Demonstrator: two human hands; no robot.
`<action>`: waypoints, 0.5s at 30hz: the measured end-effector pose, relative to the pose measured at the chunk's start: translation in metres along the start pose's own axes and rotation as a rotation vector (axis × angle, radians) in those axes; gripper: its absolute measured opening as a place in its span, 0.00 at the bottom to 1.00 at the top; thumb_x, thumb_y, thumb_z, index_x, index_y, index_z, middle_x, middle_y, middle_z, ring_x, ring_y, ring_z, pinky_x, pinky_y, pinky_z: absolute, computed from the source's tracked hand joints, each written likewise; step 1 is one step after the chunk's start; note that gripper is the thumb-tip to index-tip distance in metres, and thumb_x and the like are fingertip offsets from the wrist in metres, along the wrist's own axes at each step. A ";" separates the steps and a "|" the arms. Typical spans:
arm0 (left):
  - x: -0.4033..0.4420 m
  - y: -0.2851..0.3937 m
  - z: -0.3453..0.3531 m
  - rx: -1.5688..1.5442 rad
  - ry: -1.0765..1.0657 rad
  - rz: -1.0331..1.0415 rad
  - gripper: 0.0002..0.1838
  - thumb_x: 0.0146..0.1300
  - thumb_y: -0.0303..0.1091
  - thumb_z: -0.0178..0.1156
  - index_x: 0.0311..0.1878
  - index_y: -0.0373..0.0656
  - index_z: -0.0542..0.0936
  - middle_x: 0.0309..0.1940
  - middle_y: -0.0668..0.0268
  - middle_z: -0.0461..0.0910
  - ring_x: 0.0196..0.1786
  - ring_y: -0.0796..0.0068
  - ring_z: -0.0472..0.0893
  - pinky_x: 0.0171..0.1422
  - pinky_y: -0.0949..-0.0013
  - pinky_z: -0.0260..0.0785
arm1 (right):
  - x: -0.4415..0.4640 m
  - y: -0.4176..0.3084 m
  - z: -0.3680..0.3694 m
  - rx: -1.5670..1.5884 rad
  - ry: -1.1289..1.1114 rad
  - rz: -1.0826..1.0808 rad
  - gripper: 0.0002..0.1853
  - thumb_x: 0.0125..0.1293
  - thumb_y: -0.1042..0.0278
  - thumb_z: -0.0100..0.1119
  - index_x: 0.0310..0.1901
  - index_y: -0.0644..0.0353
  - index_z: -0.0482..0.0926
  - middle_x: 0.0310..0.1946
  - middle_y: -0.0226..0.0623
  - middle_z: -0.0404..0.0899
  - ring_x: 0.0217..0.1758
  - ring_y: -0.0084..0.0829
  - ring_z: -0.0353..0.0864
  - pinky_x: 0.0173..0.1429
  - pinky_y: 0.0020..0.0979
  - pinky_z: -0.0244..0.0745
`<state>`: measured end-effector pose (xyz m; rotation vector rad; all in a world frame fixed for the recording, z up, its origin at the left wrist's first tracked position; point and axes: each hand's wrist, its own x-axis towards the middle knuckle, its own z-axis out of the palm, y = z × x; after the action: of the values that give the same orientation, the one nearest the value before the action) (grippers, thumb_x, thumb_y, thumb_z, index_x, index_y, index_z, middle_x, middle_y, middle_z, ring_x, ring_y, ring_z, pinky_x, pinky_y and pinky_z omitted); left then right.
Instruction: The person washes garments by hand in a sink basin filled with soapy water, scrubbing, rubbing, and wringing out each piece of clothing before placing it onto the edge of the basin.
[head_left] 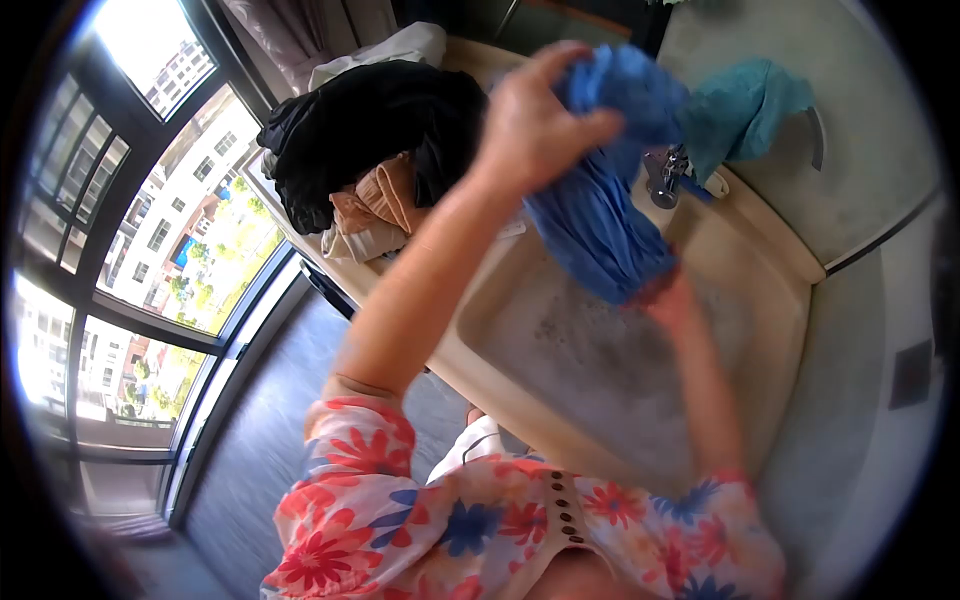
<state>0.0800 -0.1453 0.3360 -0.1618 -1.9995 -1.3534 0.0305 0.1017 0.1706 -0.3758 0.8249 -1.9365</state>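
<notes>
A bunched blue garment (600, 215) is held up over the sink, between my two hands. My left hand (545, 115) is closed on its upper part, with the thumb and fingers around the cloth. Lower down, my right hand (665, 295) grips the bottom end, its fingers partly hidden by fabric. Beneath them, the beige sink (790, 290) holds cloudy, sudsy water (610, 350). Behind the garment stands a metal faucet (662, 180), partly covered.
A teal cloth (750, 110) hangs beside the faucet. Left of the sink, black clothing (370, 120) is heaped with peach-coloured fabric (385, 195) and a white cloth (395, 50). Large windows (190, 220) line the left side above a grey floor (270, 400).
</notes>
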 end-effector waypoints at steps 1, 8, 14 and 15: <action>0.017 0.010 -0.030 -0.069 -0.013 -0.028 0.34 0.35 0.39 0.71 0.50 0.37 0.74 0.39 0.55 0.80 0.42 0.65 0.80 0.47 0.67 0.72 | 0.014 -0.015 0.027 -0.152 -0.027 0.004 0.29 0.65 0.43 0.40 0.60 0.55 0.62 0.51 0.37 0.73 0.46 0.35 0.78 0.38 0.41 0.78; 0.120 -0.045 -0.232 0.498 -0.101 -0.179 0.42 0.41 0.43 0.71 0.61 0.44 0.65 0.47 0.56 0.76 0.46 0.66 0.78 0.52 0.69 0.70 | 0.159 -0.072 0.052 -0.796 0.429 -0.084 0.17 0.62 0.58 0.53 0.48 0.58 0.73 0.38 0.33 0.77 0.37 0.27 0.78 0.30 0.26 0.72; 0.077 -0.165 -0.223 0.880 -0.204 -0.332 0.47 0.39 0.62 0.63 0.59 0.37 0.67 0.49 0.44 0.73 0.53 0.50 0.74 0.58 0.63 0.63 | 0.334 -0.069 -0.014 -1.403 0.579 -0.284 0.20 0.57 0.53 0.55 0.45 0.58 0.76 0.41 0.38 0.79 0.36 0.33 0.81 0.37 0.35 0.75; 0.072 -0.160 -0.221 0.855 -0.190 -0.333 0.46 0.40 0.62 0.63 0.58 0.39 0.68 0.48 0.44 0.74 0.52 0.51 0.74 0.58 0.63 0.63 | 0.344 -0.063 -0.006 -1.542 0.651 -0.214 0.21 0.56 0.52 0.55 0.45 0.58 0.76 0.43 0.39 0.78 0.39 0.36 0.79 0.41 0.37 0.73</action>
<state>0.0576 -0.4248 0.3023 0.4665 -2.6692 -0.5617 -0.1828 -0.1755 0.1818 -0.7161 2.7276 -1.1841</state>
